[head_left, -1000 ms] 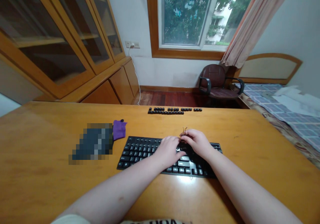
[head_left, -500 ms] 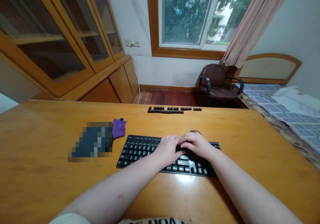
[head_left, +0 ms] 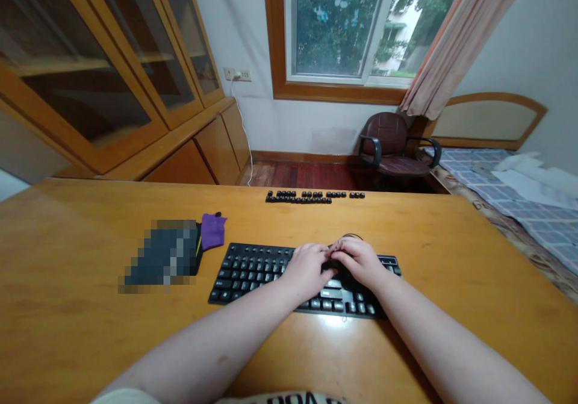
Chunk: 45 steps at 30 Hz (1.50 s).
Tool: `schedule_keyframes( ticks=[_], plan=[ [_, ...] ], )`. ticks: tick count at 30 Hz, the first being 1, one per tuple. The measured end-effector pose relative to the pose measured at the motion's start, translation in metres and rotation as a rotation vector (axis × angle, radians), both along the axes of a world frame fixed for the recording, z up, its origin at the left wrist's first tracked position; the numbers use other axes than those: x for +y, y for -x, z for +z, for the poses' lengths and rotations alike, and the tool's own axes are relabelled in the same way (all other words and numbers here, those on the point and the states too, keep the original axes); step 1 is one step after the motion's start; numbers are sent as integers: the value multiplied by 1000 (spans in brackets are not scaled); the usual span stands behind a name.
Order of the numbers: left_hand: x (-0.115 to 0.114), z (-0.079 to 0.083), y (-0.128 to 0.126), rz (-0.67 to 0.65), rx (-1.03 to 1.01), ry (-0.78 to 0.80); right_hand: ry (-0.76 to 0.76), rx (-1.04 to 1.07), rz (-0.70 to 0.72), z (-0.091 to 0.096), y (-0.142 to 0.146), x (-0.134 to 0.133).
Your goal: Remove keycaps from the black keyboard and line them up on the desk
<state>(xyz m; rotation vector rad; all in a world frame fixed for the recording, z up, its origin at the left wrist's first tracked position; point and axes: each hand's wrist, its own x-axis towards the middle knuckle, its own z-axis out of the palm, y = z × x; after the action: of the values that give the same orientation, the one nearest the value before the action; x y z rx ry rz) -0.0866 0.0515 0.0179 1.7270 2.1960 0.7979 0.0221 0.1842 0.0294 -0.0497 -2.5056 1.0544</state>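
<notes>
A black keyboard (head_left: 253,275) lies on the wooden desk in front of me, keys facing up. Over its middle right, my left hand (head_left: 309,269) bends inward, fingers curled together with the thumb below. My right hand (head_left: 360,263) meets it from the other side, its fingers closed and pointing left. The fingertips of both hands come together above the keys; whatever is between them is hidden. Small black keycaps (head_left: 298,200) form two rows along the desk's far edge. A thin dark cable (head_left: 353,236) curves out behind the right hand.
Left of the keyboard lies a dark pixelated item (head_left: 165,253) beside a purple cloth piece (head_left: 213,230). Beyond the desk (head_left: 90,332) are a glass-door cabinet (head_left: 176,109), a brown armchair (head_left: 391,145) and a bed (head_left: 524,181) at right.
Both hands stay over the same part of the keyboard, with a slight shift of the fingers and the right hand. The whole view has moved a little.
</notes>
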Motion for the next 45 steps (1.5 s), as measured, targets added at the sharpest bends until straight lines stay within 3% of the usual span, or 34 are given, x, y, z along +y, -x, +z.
schedule_keyframes(
  ticks=[8,18,24,31,35,38,41,45],
  plan=[
    [1,-5,1,-9,-31,-78,-163,-1,-34,-4,-4,-7],
    [-2,-3,0,-13,-101,-90,-90,133,-139,0,-8,-7],
    [-3,-2,-1,22,-248,-156,81,124,-323,-5,-7,-5],
    [-4,1,-1,79,-300,-200,603,136,-387,-11,1,-6],
    [-4,0,1,67,-388,-218,802,121,-405,-6,5,-7],
    [-3,-2,2,62,-433,-182,866,108,-398,-7,7,-3],
    [-3,-4,2,45,-442,-162,890,234,-461,-11,8,6],
    [-3,-4,1,85,-473,-220,747,507,-558,-14,5,12]
  ],
)
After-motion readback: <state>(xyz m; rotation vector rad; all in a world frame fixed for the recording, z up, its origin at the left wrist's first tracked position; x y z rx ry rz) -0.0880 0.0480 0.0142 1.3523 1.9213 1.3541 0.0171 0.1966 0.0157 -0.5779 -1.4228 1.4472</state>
